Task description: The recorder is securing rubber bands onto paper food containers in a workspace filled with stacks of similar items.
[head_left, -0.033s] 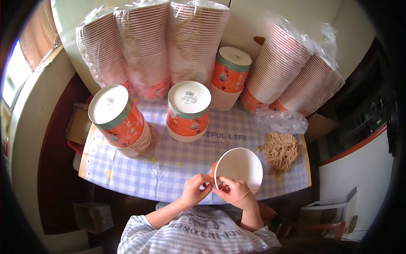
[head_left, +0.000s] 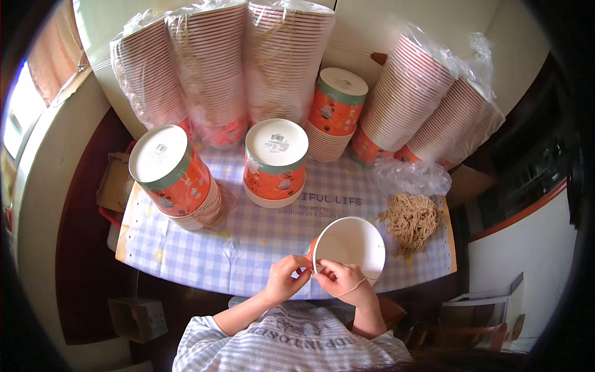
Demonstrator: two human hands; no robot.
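A paper bucket (head_left: 356, 245) with an orange printed outside and white inside lies tilted at the table's near edge, its mouth turned toward me. My left hand (head_left: 289, 277) is closed in a pinch just outside the left of its rim; whatever its fingertips hold is too small to make out. My right hand (head_left: 343, 285) reaches over the lower rim, thumb and fingers closed on the bucket's edge beside the left fingertips. A thin beige cord (head_left: 354, 289) crosses the back of my right hand. To the right lies a heap of similar cords (head_left: 412, 224).
Upside-down bucket stacks stand at left (head_left: 180, 186), centre (head_left: 274, 183) and back (head_left: 338, 111). Several tall plastic-wrapped stacks (head_left: 207, 68) line the wall. Crumpled clear plastic (head_left: 415, 177) lies behind the cords. A blue checked cloth (head_left: 260, 248) covers the table. An open carton (head_left: 137, 319) sits below left.
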